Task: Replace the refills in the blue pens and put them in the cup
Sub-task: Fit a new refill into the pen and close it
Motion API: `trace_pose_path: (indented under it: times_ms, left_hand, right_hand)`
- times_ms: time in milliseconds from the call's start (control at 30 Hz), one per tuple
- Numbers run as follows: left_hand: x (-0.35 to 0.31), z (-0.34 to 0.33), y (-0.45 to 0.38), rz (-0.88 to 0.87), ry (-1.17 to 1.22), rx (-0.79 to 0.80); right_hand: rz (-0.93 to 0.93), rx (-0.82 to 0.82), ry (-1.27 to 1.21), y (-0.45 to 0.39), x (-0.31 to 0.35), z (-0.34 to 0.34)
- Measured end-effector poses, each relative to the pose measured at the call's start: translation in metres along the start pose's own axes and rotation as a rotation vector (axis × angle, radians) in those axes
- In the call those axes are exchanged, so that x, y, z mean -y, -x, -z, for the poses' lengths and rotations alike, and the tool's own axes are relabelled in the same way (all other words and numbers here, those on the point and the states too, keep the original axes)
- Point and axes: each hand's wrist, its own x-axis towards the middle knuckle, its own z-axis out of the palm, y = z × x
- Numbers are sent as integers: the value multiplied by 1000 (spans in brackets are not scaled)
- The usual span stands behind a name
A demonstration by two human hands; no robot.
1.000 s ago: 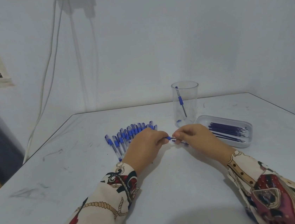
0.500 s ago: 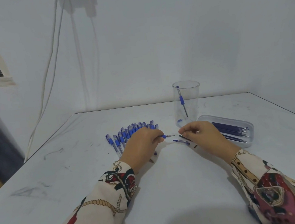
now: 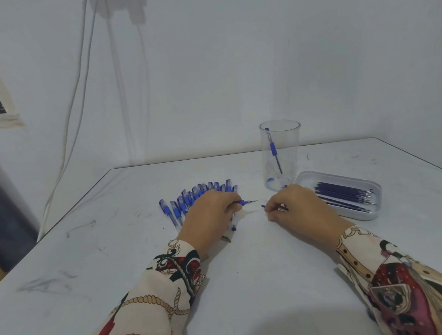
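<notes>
Landmark: clear cup [image 3: 282, 157], upright on the white table [image 3: 255, 287], near the back edge. One blue pen [image 3: 273, 150] stands inside it, leaning against the wall of the cup. Left hand [image 3: 209, 218] lies in front of the cup and to its left, back of the hand up, forearm in a patterned sleeve [image 3: 153, 307] running back toward the camera. Its fingers are curled round a pen refill [image 3: 246, 202] with a blue collar; the metal tip sticks out past the fingers and points toward the right hand. Right hand [image 3: 299, 208] lies just in front of the cup, back up, wrist angled in from the right. Fingers curled, pinching a thin dark part [image 3: 267, 206] whose blue end shows at the fingertips; cannot tell whether it is a barrel or a refill. The two held parts are apart, tips facing, small gap between them. Row of blue pens [image 3: 190, 198] fanned on the table left of the cup, partly hidden behind the left hand. White tray [image 3: 368, 215] just right of the cup, holding a bundle of dark refills [image 3: 344, 194] laid lengthwise. A further pen part [image 3: 226, 239] shows under the left wrist, in front of the row.
</notes>
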Motion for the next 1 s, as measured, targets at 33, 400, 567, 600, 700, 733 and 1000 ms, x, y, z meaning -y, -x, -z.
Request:
trace_pose_path:
  times_ms: [33,400,567,600,700,733,1000]
  left_hand:
    - [0,0,0,1,1,2]
    - [-10,-7,0,-101,-4,-14]
    - [-11,-9,0,-135,-2,-13]
    - [-10,-9,0,-134,0,-8]
    - [-9,-9,0,-129,-4,-8]
    - [-8,-9,0,-119,0,-14]
    - [9,-1,0,-21,28,-19]
  right_hand:
    - [-6,-5,-15,1,-1,0]
    - [102,-152,-99,-1,1,3]
    - [190,-202,19,-4,-3,0]
    - [206,-209,37,-4,-4,-1]
    - [231,-218,83,-6,-7,0]
    - [226,-220,92,-6,-8,1]
    - [108,-273,107,-6,-32,11]
